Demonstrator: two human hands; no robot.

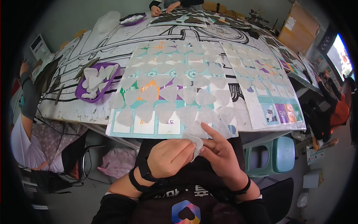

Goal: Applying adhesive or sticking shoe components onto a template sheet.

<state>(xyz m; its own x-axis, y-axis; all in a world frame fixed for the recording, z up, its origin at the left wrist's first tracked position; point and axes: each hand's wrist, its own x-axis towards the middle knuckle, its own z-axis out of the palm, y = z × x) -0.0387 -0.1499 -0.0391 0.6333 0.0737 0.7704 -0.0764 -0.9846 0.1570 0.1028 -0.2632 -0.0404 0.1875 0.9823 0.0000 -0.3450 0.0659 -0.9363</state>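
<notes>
Just off the table's near edge, my left hand (167,159) is closed, fingertips pinching a small white petal-shaped piece (197,146). My right hand (220,154) meets it from the other side, thumb and bent fingers on the same piece, index finger stretched toward the board. Whether it is thin cloth or paper, I cannot tell. Beyond my hands lies a printed board (145,131) with coloured squares. Several rows of similar translucent white petals (166,112) are spread over it, partly overlapping.
A purple tray (88,99) of white petals stands left of the board. A second petal-covered board (261,115) lies to the right. Across the table (74,114) a co-worker's hands (164,9) work over dark pieces. A teal stool (281,155) stands at lower right; other people sit at both sides.
</notes>
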